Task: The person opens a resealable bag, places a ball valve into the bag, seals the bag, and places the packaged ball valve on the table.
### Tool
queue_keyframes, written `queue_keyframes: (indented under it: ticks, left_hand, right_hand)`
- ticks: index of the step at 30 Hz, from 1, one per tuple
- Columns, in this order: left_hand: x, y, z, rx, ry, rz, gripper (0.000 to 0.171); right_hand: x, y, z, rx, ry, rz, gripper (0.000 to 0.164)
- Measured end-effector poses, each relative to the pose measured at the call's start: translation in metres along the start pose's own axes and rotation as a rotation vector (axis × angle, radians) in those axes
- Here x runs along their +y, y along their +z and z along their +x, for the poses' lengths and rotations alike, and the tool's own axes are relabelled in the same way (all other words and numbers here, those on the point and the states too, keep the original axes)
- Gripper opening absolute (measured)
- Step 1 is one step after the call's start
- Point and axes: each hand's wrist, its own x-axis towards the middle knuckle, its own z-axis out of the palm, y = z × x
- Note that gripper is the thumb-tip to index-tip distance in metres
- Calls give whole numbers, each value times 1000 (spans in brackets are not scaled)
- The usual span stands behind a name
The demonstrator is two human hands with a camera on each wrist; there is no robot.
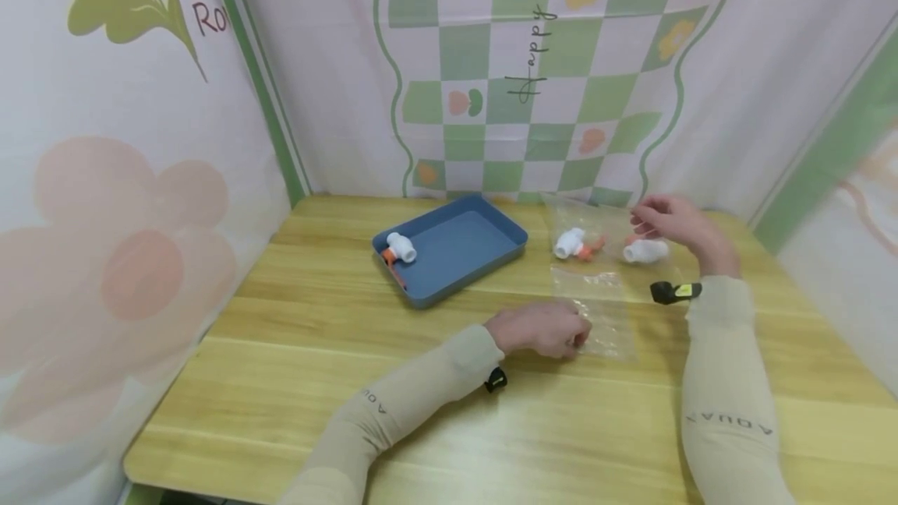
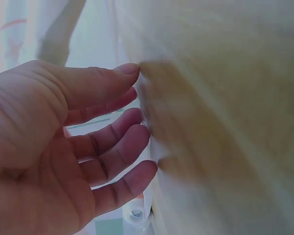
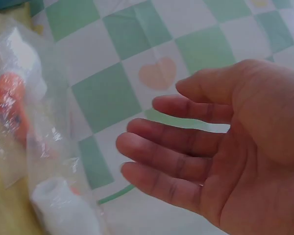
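Two white plastic valves with orange handles lie in clear plastic bags on the table's right side, the left one [image 1: 570, 243] and the right one [image 1: 647, 252]. My right hand [image 1: 669, 220] hovers over the right valve, fingers loosely bent. Nothing is between those fingers, and both bagged valves show beside them in the right wrist view. Toward the front, my left hand [image 1: 543, 328] is at the near part of a clear bag [image 1: 609, 333]. In the left wrist view its loosely bent fingertips [image 2: 142, 177] are right at the table surface, with nothing gripped.
A blue tray [image 1: 466, 244] stands left of the bags, and another white valve [image 1: 401, 247] with an orange handle lies at its left end. Behind the wooden table [image 1: 295, 380] hangs a checkered curtain [image 1: 526, 100]. Black straps with cameras are on both wrists.
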Motion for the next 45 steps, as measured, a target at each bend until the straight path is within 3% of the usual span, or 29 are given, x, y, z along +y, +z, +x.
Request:
queue_keyframes:
  ticks: [7, 16, 20, 24, 27, 38, 45]
  left_hand:
    - [0, 7, 5, -38, -6, -33, 34]
    - [4, 4, 2, -63, -42, -26, 9]
    - [3, 0, 0, -88, -22, -17, 7]
    - [0, -8, -5, -85, 2, -71, 9]
    - [-5, -16, -9, -46, 16, -122, 12]
    - [-25, -55, -34, 218, 107, -189, 9]
    - [-39, -73, -56, 406, 89, -233, 10]
  right_hand:
    - [-30, 4, -7, -80, -19, -139, 40]
    - [-52, 11, -9, -127, -47, -214, 40]
    - [-64, 13, -15, -132, -71, -238, 39]
    - [-77, 17, -21, -138, -103, -271, 38]
    - [-86, 21, -22, -139, -125, -296, 35]
    - [-100, 27, -27, -163, -152, -311, 35]
    - [-114, 25, -38, -165, -189, -287, 30]
